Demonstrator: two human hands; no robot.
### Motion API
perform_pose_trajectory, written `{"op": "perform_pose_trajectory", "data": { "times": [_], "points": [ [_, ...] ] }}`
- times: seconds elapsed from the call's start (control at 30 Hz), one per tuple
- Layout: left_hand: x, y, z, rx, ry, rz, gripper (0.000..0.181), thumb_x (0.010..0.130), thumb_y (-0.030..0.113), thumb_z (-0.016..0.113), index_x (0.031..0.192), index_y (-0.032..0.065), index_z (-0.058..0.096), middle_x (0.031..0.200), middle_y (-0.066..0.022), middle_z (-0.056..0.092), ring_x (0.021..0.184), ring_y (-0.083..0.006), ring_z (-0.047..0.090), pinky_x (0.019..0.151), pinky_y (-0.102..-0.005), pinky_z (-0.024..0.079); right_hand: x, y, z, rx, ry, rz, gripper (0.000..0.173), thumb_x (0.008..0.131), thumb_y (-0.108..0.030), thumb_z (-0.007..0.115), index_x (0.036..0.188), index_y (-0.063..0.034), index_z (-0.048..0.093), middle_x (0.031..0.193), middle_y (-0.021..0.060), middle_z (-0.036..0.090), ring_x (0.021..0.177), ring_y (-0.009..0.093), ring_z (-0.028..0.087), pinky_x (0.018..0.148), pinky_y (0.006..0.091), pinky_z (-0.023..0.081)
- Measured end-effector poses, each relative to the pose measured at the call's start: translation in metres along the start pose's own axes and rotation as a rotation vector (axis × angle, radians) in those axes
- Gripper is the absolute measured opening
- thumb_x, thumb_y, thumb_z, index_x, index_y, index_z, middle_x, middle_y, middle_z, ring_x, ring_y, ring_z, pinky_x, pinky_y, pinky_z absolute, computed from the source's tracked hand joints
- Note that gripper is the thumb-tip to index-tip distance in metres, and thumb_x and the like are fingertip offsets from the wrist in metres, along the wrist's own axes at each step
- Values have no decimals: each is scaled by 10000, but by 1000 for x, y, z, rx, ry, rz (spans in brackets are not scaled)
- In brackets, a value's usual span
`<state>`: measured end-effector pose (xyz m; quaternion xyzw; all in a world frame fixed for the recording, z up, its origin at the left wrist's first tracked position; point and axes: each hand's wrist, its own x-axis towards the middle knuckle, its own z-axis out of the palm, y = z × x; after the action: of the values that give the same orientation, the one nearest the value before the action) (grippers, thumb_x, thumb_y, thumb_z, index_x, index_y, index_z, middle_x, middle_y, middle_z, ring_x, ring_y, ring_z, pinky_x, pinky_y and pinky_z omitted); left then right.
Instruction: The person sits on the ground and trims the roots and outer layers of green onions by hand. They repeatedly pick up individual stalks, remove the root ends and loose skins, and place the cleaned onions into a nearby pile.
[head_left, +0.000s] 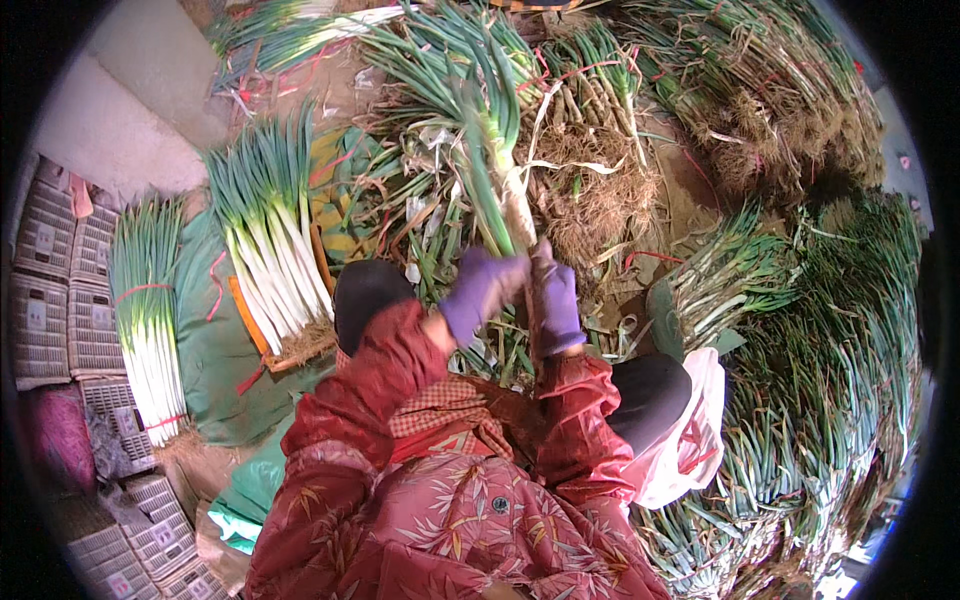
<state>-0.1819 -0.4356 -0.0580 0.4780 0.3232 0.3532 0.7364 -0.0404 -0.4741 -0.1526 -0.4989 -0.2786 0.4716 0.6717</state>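
My right hand (559, 304), in a purple glove, grips the lower stalk of a large green onion (517, 202). Its leaves point away from me, and its root end is hidden below the hand. Close beside it my left hand (480, 292), also gloved and blurred by motion, is closed around the lower end of a green leaf (487, 214) that hangs apart from the white stalk. Under both hands lies a heap of stripped leaves (431, 247). Just beyond is an untrimmed bunch (592, 165) with brown, tangled roots.
Left of my knee, cleaned green onions (274, 255) rest in an orange-edged holder (247, 315). A tied bunch (150, 322) lies farther left, near stacked plastic crates (45, 240). Unpeeled onions (825, 315) pile up on the right, beside a white plastic bag (694, 442).
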Motion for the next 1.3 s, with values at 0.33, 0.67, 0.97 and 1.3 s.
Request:
{"op": "perform_pose_trajectory", "data": {
  "times": [0.33, 0.67, 0.97, 1.3],
  "points": [
    [0, 29, -43, 154, -368, -371, 344, 943, 352, 439, 942, 47, 598, 820, -58, 648, 464, -103, 549, 367, -212, 423, -109, -102, -19, -537, 11, 289, 303, 893, -199, 571, 1117, 0, 524, 822, 40, 597, 694, 75, 553, 617, 242, 480],
    [83, 52, -37, -270, 83, -361, 156, 779, 247, 648, 907, 158, 637, 775, 28, 615, 502, -96, 482, 502, -281, 475, 0, -119, 48, -442, -68, -192, 190, 831, -139, 606, 977, -17, 616, 774, 48, 641, 592, 68, 535, 493, 205, 398],
    [106, 23, -67, -283, 182, 25, 211, 781, 287, 495, 896, 145, 600, 836, -14, 590, 856, -175, 575, 715, -363, 496, 17, -110, 72, -316, -132, 40, 101, 682, -33, 669, 773, 8, 675, 675, 48, 624, 528, 99, 536, 470, 216, 397],
    [89, 71, -58, -173, 218, -236, 121, 748, 238, 630, 832, 152, 622, 723, 15, 585, 561, -150, 572, 441, -298, 446, -106, -83, -34, -1519, -132, 99, 332, 560, -265, 737, 720, -16, 587, 610, 182, 570, 593, 326, 596, 566, 427, 452]
  ]
}}
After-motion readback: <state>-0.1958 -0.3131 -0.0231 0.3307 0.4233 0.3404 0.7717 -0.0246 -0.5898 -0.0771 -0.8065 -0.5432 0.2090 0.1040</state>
